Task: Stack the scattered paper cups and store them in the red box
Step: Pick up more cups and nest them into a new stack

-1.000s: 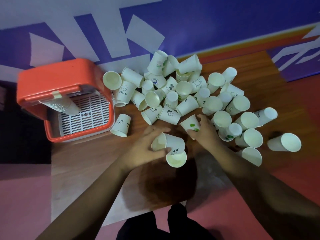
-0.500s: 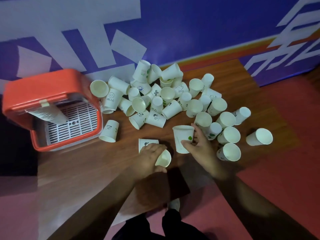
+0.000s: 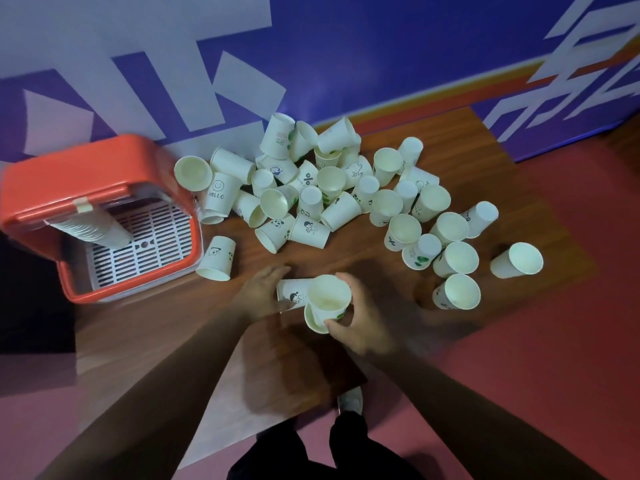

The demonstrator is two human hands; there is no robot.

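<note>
One cup (image 3: 219, 197) beside red box (image 3: 69, 168) reads "HELLO".

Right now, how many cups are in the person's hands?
2: a sideways cup in the left hand, a green-spotted cup in the right hand. Nested ones may be hidden.

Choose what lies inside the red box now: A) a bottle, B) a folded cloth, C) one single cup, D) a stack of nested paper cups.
D: a stack of nested paper cups leans on the white grid inside the red box.
</note>
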